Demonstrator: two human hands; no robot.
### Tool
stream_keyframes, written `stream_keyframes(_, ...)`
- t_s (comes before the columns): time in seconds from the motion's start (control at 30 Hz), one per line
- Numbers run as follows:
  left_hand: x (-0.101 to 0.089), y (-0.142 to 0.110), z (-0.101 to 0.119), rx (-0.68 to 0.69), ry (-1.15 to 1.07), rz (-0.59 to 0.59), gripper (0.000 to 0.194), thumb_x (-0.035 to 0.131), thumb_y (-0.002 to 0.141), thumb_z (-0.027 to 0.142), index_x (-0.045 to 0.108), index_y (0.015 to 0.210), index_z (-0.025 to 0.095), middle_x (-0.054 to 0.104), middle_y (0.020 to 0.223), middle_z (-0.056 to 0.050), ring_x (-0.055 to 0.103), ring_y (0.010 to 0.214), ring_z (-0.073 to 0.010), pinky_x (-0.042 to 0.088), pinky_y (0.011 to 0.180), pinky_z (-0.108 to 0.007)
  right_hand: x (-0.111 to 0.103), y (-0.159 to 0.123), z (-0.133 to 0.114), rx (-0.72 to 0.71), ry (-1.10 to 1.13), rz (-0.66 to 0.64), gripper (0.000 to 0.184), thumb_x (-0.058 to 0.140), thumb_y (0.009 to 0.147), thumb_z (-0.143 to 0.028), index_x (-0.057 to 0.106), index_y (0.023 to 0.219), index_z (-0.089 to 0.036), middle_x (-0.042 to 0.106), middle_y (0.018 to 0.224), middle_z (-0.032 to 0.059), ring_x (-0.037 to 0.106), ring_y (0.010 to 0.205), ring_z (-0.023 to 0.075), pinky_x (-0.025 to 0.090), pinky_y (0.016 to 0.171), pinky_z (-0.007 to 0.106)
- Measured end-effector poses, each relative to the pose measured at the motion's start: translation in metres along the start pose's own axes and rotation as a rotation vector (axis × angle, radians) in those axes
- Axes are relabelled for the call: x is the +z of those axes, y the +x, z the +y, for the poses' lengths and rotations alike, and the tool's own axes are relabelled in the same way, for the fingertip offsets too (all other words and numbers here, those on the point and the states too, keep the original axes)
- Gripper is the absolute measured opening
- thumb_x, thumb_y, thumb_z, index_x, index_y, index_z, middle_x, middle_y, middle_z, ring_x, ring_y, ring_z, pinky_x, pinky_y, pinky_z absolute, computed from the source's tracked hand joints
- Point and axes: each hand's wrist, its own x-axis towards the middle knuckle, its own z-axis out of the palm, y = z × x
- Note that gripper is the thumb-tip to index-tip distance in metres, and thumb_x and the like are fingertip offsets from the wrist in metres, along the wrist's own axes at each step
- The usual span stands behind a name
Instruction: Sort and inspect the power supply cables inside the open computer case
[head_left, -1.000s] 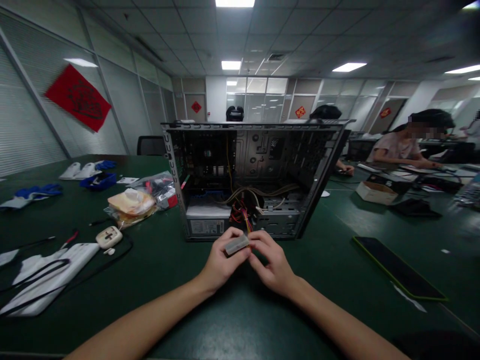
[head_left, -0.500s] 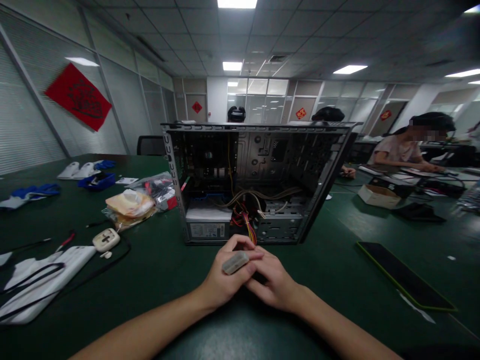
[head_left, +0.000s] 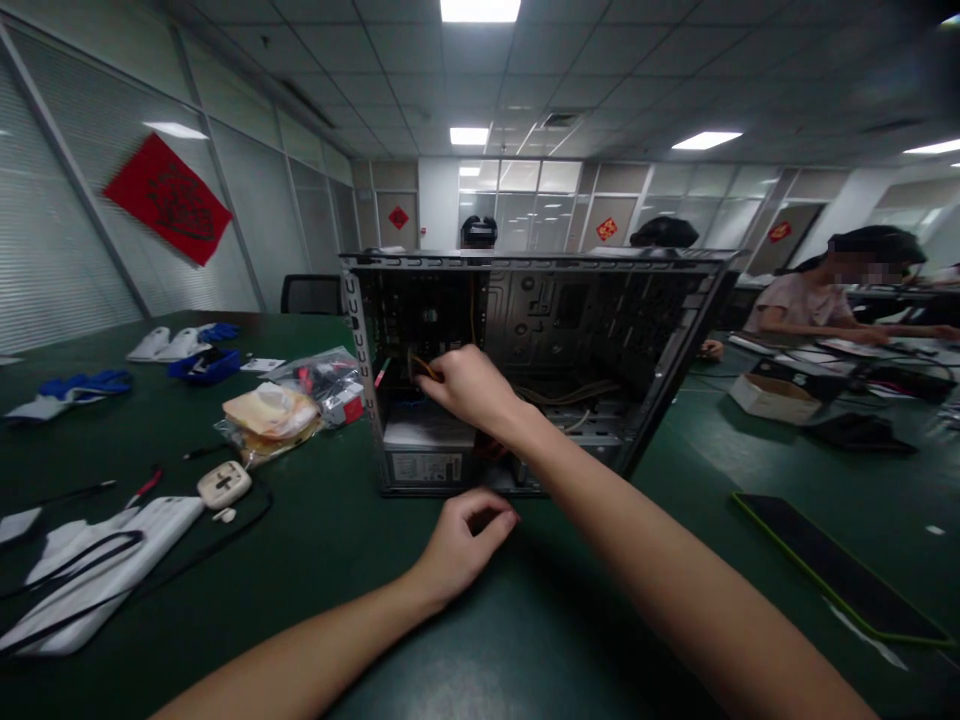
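An open computer case (head_left: 675, 300) stands on the green table (head_left: 337, 560), its inside facing me. My right hand (head_left: 469, 385) reaches into the case's left part with its fingers pinched on a small connector with yellow wires (head_left: 420, 365). What exactly the fingertips grip is mostly hidden by the hand. My left hand (head_left: 461, 545) rests on the table just in front of the case, with fingers and thumb curled into a loose ring and nothing seen in them. A grey power supply box (head_left: 424, 450) sits at the case's bottom left.
Left of the case lie plastic bags of parts (head_left: 285, 405), a small white device (head_left: 223, 484) with a black cable, a white pouch (head_left: 97, 570) and blue-and-white gloves (head_left: 82, 388). A dark tablet (head_left: 840, 580) lies at the right. Other people sit at the far right (head_left: 817, 300).
My right hand left the left hand, rose and went into the case with the connector. The pale plug no longer shows in my left hand, which stays on the table.
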Motion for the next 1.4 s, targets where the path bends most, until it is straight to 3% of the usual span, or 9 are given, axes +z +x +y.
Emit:
stream_keyframes(0.1,-0.001,0.000,-0.001,0.055,0.035,-0.025,0.020,0.063,0.084,0.030,0.071,0.078,0.013,0.067,0.077,-0.007,0.059,0.072,-0.0177,0.044,0.067,-0.027,0.011,0.019,-0.003,0.103,-0.065,-0.043,0.034,0.053,0.095,-0.039,0.075,0.099,-0.013,0.074,0.091,0.0156,0.069,0.080,0.0226,0.044,0.066,0.025)
stream_keyframes(0.27,-0.001,0.001,-0.005,0.054,0.060,-0.034,0.017,0.063,0.084,0.026,0.072,0.077,0.013,0.066,0.075,-0.006,0.058,0.070,-0.0165,0.043,0.064,-0.026,0.017,0.023,0.002,0.129,-0.105,-0.008,0.042,0.042,0.100,-0.042,0.074,0.106,-0.015,0.074,0.098,0.0160,0.069,0.089,0.0249,0.048,0.073,0.028)
stream_keyframes(0.6,0.001,-0.002,-0.002,0.075,0.081,-0.048,0.015,0.063,0.082,0.022,0.073,0.076,0.012,0.067,0.074,-0.006,0.057,0.068,-0.0155,0.041,0.062,-0.025,0.028,0.025,0.000,0.183,-0.188,0.026,0.046,0.038,0.102,-0.043,0.074,0.106,-0.015,0.073,0.098,0.0174,0.070,0.091,0.0271,0.051,0.078,0.033)
stream_keyframes(1.2,0.000,-0.001,-0.004,0.017,0.058,-0.028,0.015,0.064,0.081,0.024,0.073,0.077,0.013,0.069,0.074,-0.006,0.059,0.068,-0.0168,0.045,0.063,-0.026,0.028,0.021,-0.004,0.223,-0.207,0.027,0.041,0.042,0.101,-0.040,0.073,0.105,-0.014,0.073,0.098,0.0183,0.070,0.092,0.0290,0.053,0.078,0.035)
stream_keyframes(1.4,0.004,-0.001,-0.009,0.024,-0.027,-0.043,0.014,0.065,0.078,0.021,0.074,0.080,0.010,0.073,0.077,-0.009,0.064,0.074,-0.0211,0.050,0.076,-0.032,0.032,0.030,-0.018,0.231,-0.203,0.037,0.040,0.041,0.102,-0.035,0.073,0.104,-0.011,0.072,0.098,0.0202,0.071,0.091,0.0273,0.053,0.077,0.032)
